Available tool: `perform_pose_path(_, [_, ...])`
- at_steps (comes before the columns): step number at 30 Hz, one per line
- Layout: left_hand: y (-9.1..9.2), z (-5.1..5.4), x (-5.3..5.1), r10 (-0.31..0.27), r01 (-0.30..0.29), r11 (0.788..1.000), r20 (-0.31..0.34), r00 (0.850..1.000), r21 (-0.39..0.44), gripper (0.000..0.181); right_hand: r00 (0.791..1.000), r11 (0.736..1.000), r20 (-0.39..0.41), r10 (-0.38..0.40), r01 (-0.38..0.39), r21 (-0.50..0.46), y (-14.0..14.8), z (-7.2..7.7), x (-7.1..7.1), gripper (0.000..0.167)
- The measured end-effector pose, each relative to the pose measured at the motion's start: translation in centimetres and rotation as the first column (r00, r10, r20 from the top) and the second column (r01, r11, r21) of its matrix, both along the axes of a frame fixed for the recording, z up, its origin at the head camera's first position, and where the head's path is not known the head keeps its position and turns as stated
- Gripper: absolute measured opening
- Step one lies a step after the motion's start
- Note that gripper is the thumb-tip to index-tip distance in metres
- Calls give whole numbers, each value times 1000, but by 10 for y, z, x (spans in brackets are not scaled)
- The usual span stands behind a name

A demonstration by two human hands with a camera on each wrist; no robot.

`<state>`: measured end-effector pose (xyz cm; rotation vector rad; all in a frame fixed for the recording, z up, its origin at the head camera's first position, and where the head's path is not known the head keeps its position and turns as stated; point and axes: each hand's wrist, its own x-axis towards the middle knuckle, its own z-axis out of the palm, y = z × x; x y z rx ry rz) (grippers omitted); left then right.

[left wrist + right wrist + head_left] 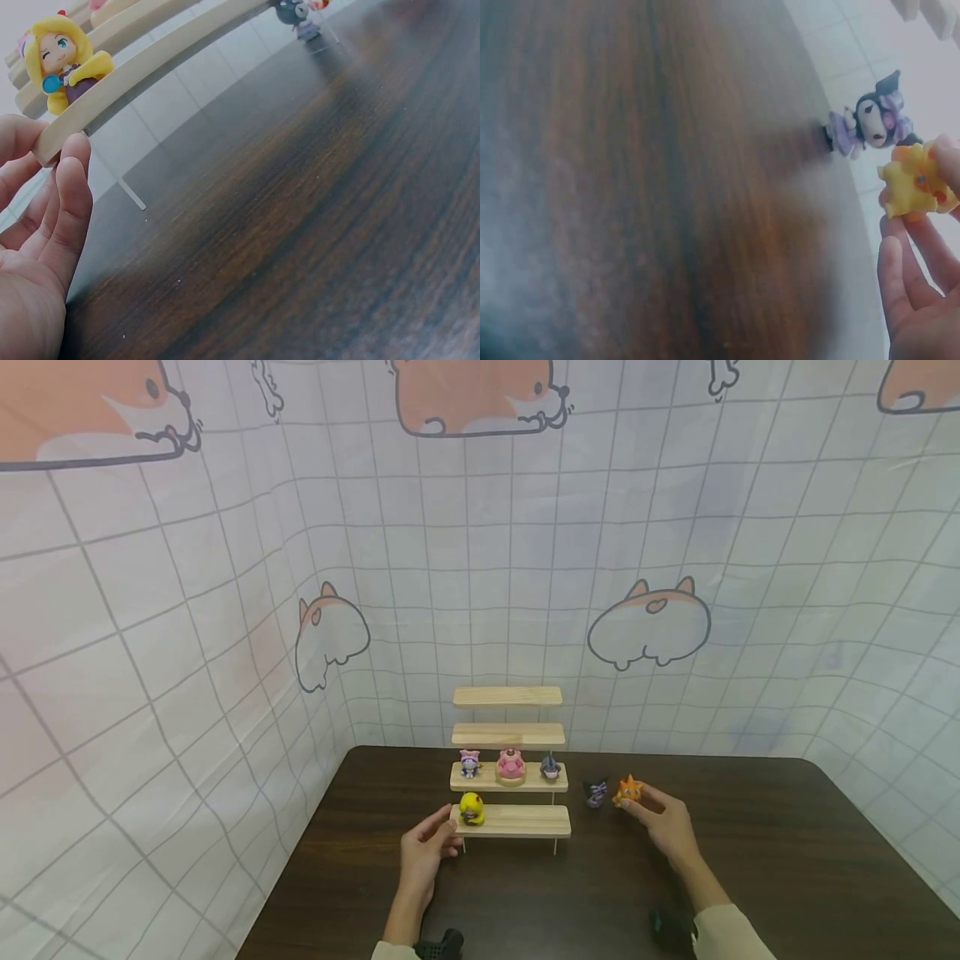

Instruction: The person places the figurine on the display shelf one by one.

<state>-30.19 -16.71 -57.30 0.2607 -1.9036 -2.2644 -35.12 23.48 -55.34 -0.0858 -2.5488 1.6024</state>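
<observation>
The left hand pinches the left end of the lowest wooden shelf, thumb and fingers at its edge; the left wrist view shows this hand too. A yellow-haired figurine stands on that end, close to the fingers. Between thumb and fingers of the right hand is a small orange-and-yellow figurine, its yellow side showing in the right wrist view. Just left of it, a black-and-purple figurine stands upright on the dark table.
On the second shelf stand a purple-and-white figurine, a pink one and a grey one. Two bare wooden tiers rise behind. A patterned cloth hangs behind the dark table.
</observation>
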Motion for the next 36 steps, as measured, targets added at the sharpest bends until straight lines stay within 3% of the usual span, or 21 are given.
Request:
perform_pose_path(22, [-1,-2,0,21,-21,1000,3,1000,-9,40,993,997,-104,47,-41,58,-11,31,34,76])
perform_pose_path(36, [1,2,4,-5,4,1000,-22,1000,-28,43,991,996,-112,73,-67,62,-28,48,51,71])
